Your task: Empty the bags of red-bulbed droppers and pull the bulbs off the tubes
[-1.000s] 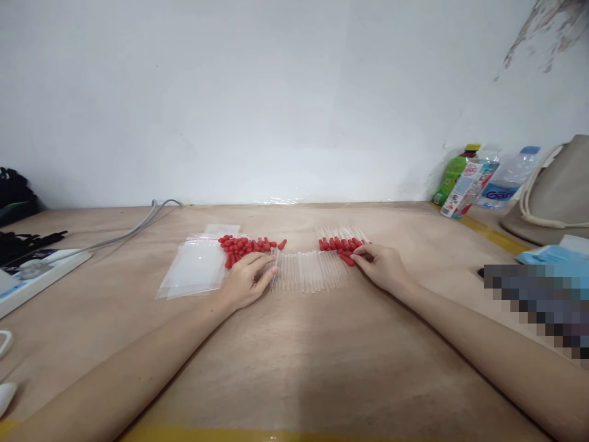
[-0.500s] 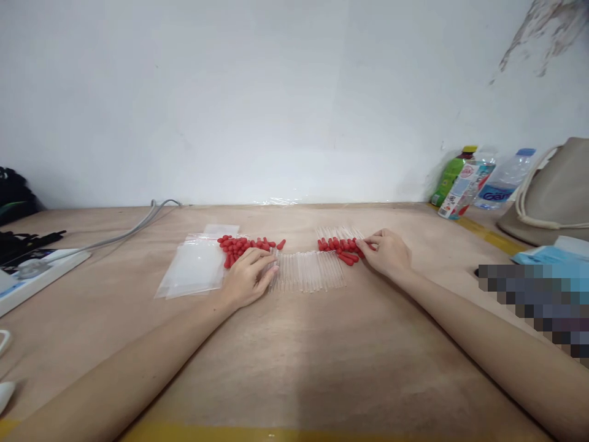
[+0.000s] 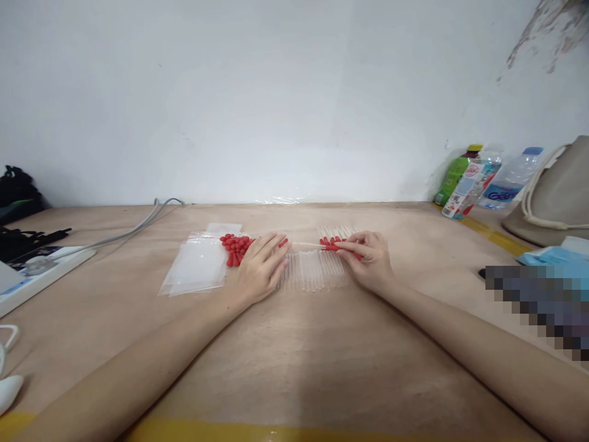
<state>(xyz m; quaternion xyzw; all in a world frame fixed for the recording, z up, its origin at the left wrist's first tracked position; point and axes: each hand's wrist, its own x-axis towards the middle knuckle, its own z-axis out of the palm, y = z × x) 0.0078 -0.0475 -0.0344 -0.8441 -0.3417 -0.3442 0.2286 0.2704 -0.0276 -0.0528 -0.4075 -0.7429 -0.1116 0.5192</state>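
My right hand [image 3: 372, 261] is closed around the red bulb of a glass dropper [image 3: 307, 245], whose thin clear tube points left. The tube's far end comes close to the fingertips of my left hand [image 3: 263, 270]; contact between them cannot be made out. With its fingers stretched out, my left hand rests beside a pile of red rubber bulbs [image 3: 237, 245] and partly covers it. A row of clear glass tubes [image 3: 315, 270] lies between my hands. Behind my right hand lie several droppers with red bulbs [image 3: 327, 240], tubes pointing toward the wall.
Clear plastic bags [image 3: 196, 267] lie left of the bulbs. At far left are a power strip [image 3: 59, 273] and a grey cable [image 3: 138, 224]. Bottles [image 3: 453, 178], a beige bag [image 3: 552, 196] and a blue packet [image 3: 543, 258] stand or lie at right.
My right hand has moved left and now holds a dropper sideways above the tube row. My left hand has shifted slightly right, over part of the bulbs.
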